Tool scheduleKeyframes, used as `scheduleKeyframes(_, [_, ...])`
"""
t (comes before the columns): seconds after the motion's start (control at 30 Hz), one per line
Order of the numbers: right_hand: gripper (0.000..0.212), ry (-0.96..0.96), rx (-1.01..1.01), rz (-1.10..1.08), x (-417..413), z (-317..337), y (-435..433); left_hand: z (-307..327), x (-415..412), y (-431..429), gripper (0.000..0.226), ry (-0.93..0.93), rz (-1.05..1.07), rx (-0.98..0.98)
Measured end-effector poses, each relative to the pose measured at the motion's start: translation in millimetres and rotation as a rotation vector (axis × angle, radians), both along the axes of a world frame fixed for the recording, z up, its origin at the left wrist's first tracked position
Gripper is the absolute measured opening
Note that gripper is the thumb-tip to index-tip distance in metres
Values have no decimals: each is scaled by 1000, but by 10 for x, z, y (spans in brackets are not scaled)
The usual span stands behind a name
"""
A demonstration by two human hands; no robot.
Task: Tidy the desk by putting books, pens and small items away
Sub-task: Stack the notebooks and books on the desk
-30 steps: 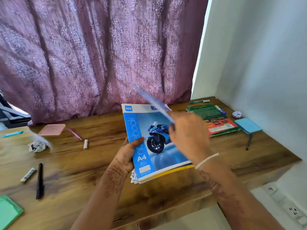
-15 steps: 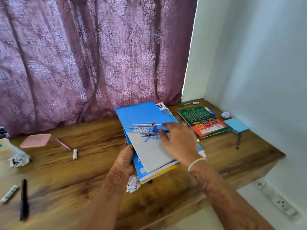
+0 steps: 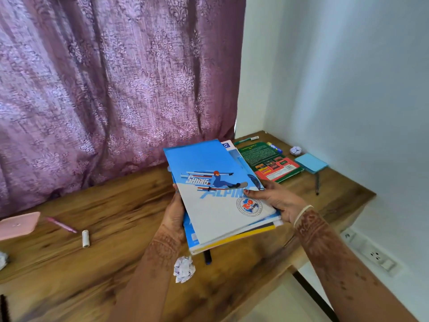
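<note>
i held the stack of notebooks [image 3: 232, 219] in both hands, lifted above the middle of the wooden desk [image 3: 116, 205] and tilted with its far end higher. my left hand [image 3: 175, 214] gripped the stack's left edge, fingers curled under it. my right hand [image 3: 276, 201] clasped the right edge, with the thumb lying on the top cover, a blue and white skiing notebook [image 3: 209, 168]. at least 2 more notebooks showed beneath it, 1 with a yellow edge.

below the stack's near end a crumpled paper ball [image 3: 184, 269] and a dark pen [image 3: 207, 257] lay on the desk. in the far right corner a green book [image 3: 267, 161] lay flat, with a green pen [image 3: 246, 139] behind it, a blue and yellow marker [image 3: 275, 147] touching its far edge, a second paper ball [image 3: 296, 149] near the wall and a blue sticky pad [image 3: 311, 162] just beside it. a black pen [image 3: 317, 184] lay partly under that pad. off to the left were a pink case [image 3: 18, 225], a pink pen [image 3: 61, 225] and a small white cylinder [image 3: 85, 238]. a purple curtain [image 3: 104, 77] hung behind the desk.
</note>
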State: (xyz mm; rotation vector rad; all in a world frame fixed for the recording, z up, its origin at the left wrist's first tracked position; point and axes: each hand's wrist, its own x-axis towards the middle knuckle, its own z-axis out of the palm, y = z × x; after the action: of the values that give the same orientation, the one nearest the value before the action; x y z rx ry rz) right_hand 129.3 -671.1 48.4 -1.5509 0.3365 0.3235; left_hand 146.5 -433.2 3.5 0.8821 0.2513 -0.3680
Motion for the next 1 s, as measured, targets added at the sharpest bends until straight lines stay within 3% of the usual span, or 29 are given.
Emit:
scheduleKeyframes(0.13, [46, -28, 68, -24, -5, -19, -101, -47, 127, -73, 84, -54, -69, 49])
scheduleKeyframes(0.33, [35, -18, 44, -3, 168, -25, -311, -36, 238, -286, 30, -30, -37, 204])
scheduleKeyframes(0.53, [37, -32, -78, -37, 562, -110, -673, -154, 435, -585, 58, 17, 54, 165])
scheduleKeyframes(0.7, [32, -140, -471, -182, 1053, -373, -1188, -190, 567, -791, 45, 49, 110, 155])
scheduleKeyframes(0.8, [41, -155, -755, -95, 1255, -503, -1484, -228, 621, -889, 53, 107, 129, 166])
scheduleKeyframes(0.9, [62, -150, -1035, 60, 1471, -641, -1677, -254, 664, -970, 54, 118, 170, 171])
scheduleKeyframes(1.0, [89, -100, -1129, 163, 1669, -719, -1776, -257, 695, -1050, 59, 113, 200, 193])
